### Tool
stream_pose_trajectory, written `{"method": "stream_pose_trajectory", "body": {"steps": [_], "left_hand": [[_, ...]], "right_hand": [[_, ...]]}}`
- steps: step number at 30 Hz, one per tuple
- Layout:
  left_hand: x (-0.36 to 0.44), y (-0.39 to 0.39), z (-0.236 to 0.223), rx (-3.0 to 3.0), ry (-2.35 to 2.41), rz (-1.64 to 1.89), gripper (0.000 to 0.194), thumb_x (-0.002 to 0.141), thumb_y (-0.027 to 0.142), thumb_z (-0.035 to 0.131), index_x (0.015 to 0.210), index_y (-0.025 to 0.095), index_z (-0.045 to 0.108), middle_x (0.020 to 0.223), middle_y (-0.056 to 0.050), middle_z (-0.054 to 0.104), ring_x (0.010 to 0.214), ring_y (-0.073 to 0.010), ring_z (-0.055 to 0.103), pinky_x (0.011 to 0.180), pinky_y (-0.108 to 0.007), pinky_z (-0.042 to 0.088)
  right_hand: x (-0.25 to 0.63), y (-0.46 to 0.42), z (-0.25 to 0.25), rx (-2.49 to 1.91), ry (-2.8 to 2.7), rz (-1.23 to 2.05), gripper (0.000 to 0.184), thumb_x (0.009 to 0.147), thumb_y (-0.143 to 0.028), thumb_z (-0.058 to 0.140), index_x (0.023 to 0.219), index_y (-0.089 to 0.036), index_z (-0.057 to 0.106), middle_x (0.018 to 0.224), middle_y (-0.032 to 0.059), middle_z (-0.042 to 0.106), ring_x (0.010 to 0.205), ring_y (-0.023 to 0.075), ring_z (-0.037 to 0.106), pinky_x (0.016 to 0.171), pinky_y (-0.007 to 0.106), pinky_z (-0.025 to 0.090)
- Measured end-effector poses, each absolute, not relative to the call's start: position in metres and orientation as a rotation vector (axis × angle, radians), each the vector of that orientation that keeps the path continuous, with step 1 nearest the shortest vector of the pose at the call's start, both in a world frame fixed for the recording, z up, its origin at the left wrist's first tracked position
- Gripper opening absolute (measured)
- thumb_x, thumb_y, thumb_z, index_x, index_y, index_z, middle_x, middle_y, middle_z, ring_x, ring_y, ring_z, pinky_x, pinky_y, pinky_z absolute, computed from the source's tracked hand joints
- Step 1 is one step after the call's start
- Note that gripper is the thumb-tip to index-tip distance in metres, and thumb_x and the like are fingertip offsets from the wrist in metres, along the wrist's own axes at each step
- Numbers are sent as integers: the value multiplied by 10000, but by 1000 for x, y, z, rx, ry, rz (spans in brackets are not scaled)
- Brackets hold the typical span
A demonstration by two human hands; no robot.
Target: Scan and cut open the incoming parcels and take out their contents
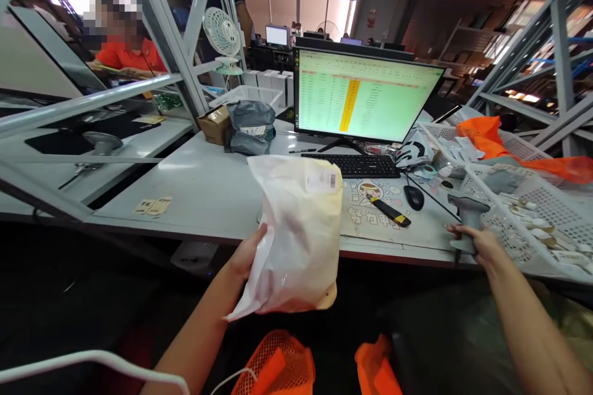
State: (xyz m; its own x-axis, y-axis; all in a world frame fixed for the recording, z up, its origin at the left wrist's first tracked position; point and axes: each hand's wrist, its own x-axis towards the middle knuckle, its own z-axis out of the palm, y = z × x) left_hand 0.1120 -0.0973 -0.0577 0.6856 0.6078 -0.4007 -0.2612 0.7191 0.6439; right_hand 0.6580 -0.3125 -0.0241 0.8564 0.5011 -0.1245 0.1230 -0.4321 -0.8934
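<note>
A white plastic mailing bag (296, 241) with a barcode label (320, 181) near its top right hangs over the desk's front edge. My left hand (250, 253) grips its left side, the fingers partly hidden behind it. Over at the right, my right hand (479, 244) is wrapped round the handle of a grey barcode scanner (469, 210). The scanner is upright, beside a white perforated basket. Between the two hands, a black and yellow box cutter (389, 210) lies on a printed desk mat (354, 228).
Behind the bag stand a monitor (365, 95) and a black keyboard (356, 165). A mouse (414, 197) lies left of the scanner. White baskets (504, 213) line the right side. A grey wrapped parcel (251, 126) and a cardboard box (215, 123) sit back left, near a metal frame (152, 18).
</note>
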Motion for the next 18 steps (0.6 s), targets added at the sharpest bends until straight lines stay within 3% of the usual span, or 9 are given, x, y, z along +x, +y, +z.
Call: {"method": "stream_pose_trajectory", "body": {"steps": [5,8,11,18], "left_hand": [[123,-113,-43,694,892,510,422,874,476,716,1039,87,729,995,-162,764,829,-267,743,763,-346,612],[140,-121,-38,780,971,530,341,930,426,662,992,97,728,933,-137,764,758,-220,728,689,-285,588],[145,-122,-40,804,982,531,350,928,431,667,995,94,731,920,-130,761,738,-200,714,681,-265,575],[93,-117,-81,610,1021,583,492,730,593,810,959,160,759,948,-97,771,831,-275,731,766,-354,602]], "right_hand": [[565,-317,3,-1696,-703,714,358,597,-456,786,680,-171,586,596,50,528,543,163,492,515,285,443],[506,-314,26,-1737,-902,915,448,670,-387,770,1025,-131,673,546,-19,487,457,122,432,447,229,346],[479,-311,39,-1785,-987,1049,682,734,-381,718,1351,-137,560,514,-62,461,381,109,372,396,202,255],[562,-298,9,-2069,-764,681,562,731,-470,761,1140,-116,608,695,63,651,623,220,633,546,278,484]]}}
